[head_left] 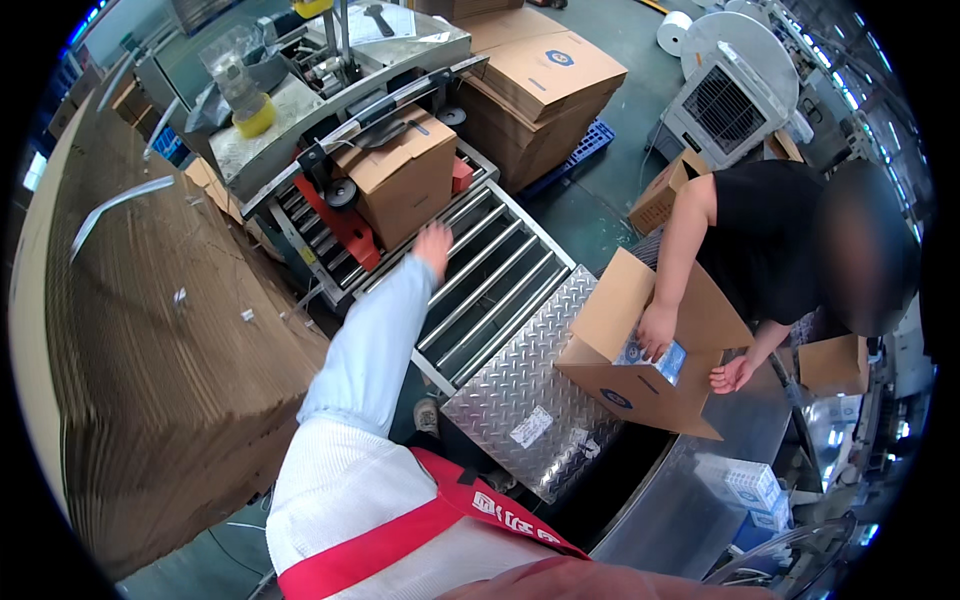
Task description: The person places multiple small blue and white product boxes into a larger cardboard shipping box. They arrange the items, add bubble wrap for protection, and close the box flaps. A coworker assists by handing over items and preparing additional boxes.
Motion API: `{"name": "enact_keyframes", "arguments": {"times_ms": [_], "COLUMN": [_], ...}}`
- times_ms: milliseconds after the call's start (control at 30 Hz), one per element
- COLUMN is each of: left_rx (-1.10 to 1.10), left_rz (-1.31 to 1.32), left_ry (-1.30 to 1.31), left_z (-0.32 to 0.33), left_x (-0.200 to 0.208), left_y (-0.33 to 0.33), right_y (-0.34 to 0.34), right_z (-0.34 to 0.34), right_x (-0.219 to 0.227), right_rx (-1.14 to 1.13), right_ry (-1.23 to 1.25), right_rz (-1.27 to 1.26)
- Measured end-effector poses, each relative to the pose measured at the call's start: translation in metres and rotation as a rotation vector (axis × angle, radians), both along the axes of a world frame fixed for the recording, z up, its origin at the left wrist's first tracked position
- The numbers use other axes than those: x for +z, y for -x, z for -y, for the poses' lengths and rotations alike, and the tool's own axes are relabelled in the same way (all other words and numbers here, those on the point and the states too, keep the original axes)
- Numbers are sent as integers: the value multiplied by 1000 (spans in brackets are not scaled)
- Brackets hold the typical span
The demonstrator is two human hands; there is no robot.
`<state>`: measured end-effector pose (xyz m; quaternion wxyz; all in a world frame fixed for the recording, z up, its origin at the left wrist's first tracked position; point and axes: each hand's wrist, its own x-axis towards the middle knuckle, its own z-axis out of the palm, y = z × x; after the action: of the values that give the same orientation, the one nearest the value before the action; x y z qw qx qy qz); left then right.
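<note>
My left hand (434, 250), in a light blue sleeve, reaches over the roller conveyor (486, 262). Its fingers look stretched out, and nothing shows in them. Close by its fingertips stands a closed brown carton (405, 185) inside a carton-sealing machine (345, 130); whether they touch is unclear. A red guide plate (340, 225) runs along the carton's near left side. My right hand is out of view.
A person (770, 230) at the right reaches one hand into an open carton (640, 385) holding blue-and-white packs (662, 362). This carton rests by a metal tread plate (520, 400). Flattened cardboard (170, 380) is stacked at left. Cartons (545, 70) and an air cooler (722, 108) stand behind.
</note>
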<state>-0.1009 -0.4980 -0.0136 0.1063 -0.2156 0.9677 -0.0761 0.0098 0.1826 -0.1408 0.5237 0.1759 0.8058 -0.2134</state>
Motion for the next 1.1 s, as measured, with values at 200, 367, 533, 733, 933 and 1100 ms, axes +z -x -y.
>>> {"name": "enact_keyframes", "arguments": {"times_ms": [200, 367, 533, 733, 933, 1100], "left_rx": [-47, -44, 189, 180, 44, -135], "left_rz": [295, -61, -644, -614, -257, -254], "left_ry": [-1190, -539, 212, 774, 749, 1021], "left_z": [-283, -208, -223, -164, -141, -129], "left_x": [-160, -30, 341, 524, 538, 553], "left_y": [-249, -335, -351, -387, -391, -439], "right_y": [45, 57, 54, 64, 76, 53], "right_z": [-20, -21, -42, -67, -69, -59], "right_x": [6, -3, 8, -70, -46, -50], "right_rx": [149, 450, 724, 593, 326, 154], "right_ry": [195, 344, 266, 164, 236, 251], "right_rz": [-131, -91, -90, -531, -476, -446]}}
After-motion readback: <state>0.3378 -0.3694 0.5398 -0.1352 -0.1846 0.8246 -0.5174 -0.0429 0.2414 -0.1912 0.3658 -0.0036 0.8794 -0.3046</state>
